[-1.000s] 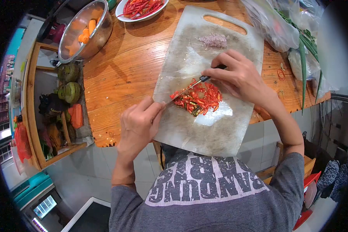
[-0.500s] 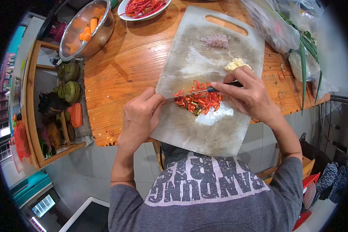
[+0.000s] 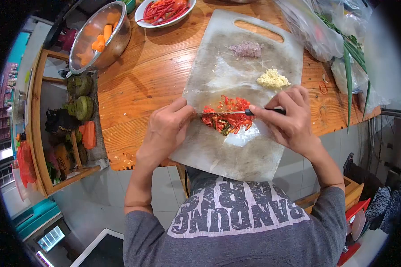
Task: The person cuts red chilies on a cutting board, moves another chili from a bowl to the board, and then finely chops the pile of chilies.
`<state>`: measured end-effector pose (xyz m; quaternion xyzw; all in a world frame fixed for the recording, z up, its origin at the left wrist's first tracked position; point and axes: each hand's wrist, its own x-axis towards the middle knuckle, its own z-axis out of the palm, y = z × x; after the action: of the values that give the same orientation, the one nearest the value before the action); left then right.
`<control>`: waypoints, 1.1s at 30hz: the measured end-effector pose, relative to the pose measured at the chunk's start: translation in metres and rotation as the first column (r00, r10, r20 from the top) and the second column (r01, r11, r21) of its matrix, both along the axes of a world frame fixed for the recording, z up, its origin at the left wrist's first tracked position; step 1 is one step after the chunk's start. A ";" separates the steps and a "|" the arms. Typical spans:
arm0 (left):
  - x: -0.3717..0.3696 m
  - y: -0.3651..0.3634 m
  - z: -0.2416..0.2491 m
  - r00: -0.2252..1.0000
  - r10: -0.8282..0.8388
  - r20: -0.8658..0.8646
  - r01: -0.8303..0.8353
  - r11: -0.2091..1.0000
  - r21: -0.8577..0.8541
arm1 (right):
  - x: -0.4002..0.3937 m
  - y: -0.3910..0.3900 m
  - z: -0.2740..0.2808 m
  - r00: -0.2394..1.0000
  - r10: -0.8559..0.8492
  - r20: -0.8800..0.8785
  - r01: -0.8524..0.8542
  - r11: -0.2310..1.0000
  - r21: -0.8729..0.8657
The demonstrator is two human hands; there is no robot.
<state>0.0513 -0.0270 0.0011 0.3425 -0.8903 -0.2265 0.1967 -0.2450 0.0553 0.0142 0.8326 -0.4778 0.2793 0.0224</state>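
Note:
A knife (image 3: 227,112) lies across a heap of chopped red chilies (image 3: 229,124), a few dark green pieces among them. My right hand (image 3: 287,118) is closed around its black handle. At the other end, the fingers of my left hand (image 3: 167,127) pinch the blade tip. Beneath is a worn white cutting board (image 3: 223,155) with a handle slot at its far end. Minced garlic (image 3: 273,78) sits in a small pile just beyond my right hand, and chopped shallot (image 3: 246,49) lies farther up the board.
At the far left of the wooden table (image 3: 129,102) stands a metal bowl (image 3: 78,62) with carrots. Beside it is a white plate (image 3: 165,22) of whole red chilies. Plastic bags (image 3: 314,35) and green onions (image 3: 348,84) occupy the right side, near a red rubber band (image 3: 323,87).
The knife's handle end has moved toward me and right, so the blade now lies more level across the chilies. My right hand has shifted off the garlic, which shows fully.

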 end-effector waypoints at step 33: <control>0.003 -0.002 0.008 0.998 0.046 0.045 -0.047 0.999 0.020 | 0.002 -0.011 -0.016 1.000 0.029 0.000 -0.029 1.000 -0.012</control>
<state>0.0543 -0.0288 0.0093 0.3703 -0.8838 -0.2235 0.1784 -0.2433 0.0439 -0.0014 0.8392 -0.4642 0.2824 0.0236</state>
